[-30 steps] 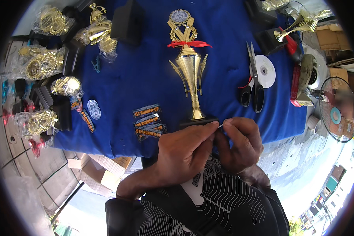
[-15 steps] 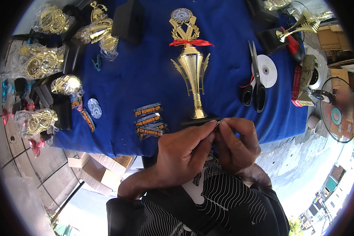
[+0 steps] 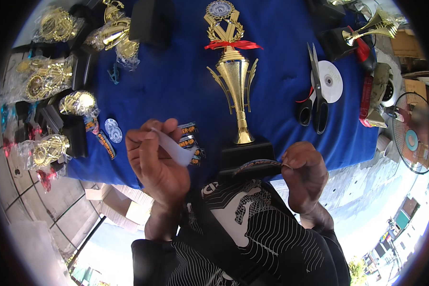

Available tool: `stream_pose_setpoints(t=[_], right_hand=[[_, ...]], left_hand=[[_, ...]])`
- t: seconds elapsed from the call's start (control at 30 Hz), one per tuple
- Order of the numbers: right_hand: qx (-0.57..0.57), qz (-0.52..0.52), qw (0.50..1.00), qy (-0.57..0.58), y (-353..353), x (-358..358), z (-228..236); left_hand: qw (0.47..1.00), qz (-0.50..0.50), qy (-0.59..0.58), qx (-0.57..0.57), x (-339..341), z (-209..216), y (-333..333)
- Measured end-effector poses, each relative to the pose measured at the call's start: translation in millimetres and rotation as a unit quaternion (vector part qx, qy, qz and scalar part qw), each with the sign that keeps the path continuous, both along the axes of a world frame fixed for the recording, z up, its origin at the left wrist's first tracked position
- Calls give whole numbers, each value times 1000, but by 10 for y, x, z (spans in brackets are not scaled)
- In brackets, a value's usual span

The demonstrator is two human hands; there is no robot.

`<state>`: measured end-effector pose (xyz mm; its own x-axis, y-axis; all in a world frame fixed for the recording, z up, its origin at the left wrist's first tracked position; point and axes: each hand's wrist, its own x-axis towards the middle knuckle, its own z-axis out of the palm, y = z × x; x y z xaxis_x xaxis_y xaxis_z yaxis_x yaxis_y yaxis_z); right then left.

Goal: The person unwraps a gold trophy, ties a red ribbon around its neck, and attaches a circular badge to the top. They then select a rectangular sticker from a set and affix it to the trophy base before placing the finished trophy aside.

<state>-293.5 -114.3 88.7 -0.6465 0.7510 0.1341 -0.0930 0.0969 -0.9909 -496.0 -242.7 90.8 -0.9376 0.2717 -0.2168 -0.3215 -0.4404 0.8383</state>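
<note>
My left hand [image 3: 155, 164] pinches a whitish translucent strip of backing paper [image 3: 175, 151] between thumb and fingers, beside a small stack of printed label strips [image 3: 190, 128]. In my right hand [image 3: 306, 176], thumb and fingertips grip one end of a narrow, curved label sticker [image 3: 256, 162]. The sticker stretches leftward in front of a black trophy base [image 3: 243, 151]; whether it touches the base I cannot tell. On that base stands a tall gold trophy cup [image 3: 234, 86] with a red ribbon [image 3: 243, 45] tied below its round, medal-like top [image 3: 219, 8].
A blue cloth [image 3: 167, 90] covers the table. Right of the trophy lie scissors [image 3: 318, 90] and a white disc [image 3: 336, 82]. Plastic-wrapped gold trophy parts [image 3: 47, 78] and black bases crowd the left side. A fan [image 3: 411, 133] stands at far right, and an open cardboard box [image 3: 114, 202] sits below the table.
My hands, together at the trophy base before, have moved apart. The left went leftward with the backing strip and the right slightly rightward with the label sticker, the two pieces now separate.
</note>
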Motion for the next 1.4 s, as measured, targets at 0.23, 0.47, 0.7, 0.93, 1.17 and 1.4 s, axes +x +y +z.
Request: stream_pose_setpoints(t=[0.23,0.47,0.7,0.93,1.17,1.4], right_hand=[[-324,-7,940,-108,51,137,-70],[-247,32,958,-145,56,98,-78],[-157,29,967,-201,91,81,-69],[-175,16,957,-233,120,6,-65],[-194,13,946,-261,185,-52,-44],[-200,9,942,-269,201,-83,-41]], left_hand=[[944,-308,60,-98,80,-159,-384],[846,-398,160,-315,356,-151,-320],[823,-426,168,-337,315,-93,-322],[843,-411,60,-341,316,-78,-266],[840,-417,71,-341,302,-97,-239],[837,-408,82,-355,299,-89,-195]])
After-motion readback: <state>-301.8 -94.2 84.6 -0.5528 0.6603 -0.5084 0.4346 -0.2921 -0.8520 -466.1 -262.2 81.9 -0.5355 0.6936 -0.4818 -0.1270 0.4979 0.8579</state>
